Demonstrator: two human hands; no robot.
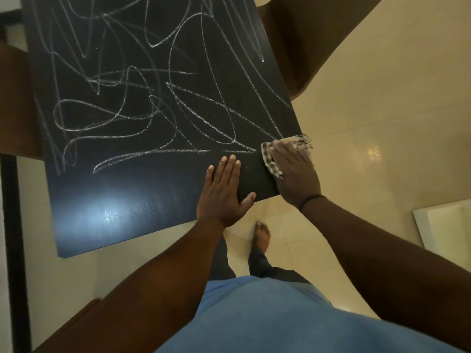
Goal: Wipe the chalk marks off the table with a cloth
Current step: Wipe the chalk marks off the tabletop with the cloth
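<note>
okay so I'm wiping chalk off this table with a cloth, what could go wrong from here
The cloth sits at the table corner, its fringe over the edge, so it may slip off under the right hand. It is small against the many chalk marks, so it may just smear them. The left hand could smudge chalk nearby.

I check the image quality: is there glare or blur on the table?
Head view: a bright glare patch lies on the table near its front edge, left of the left hand; the chalk marks stay readable; wide-angle distortion bends the edges.
</note>
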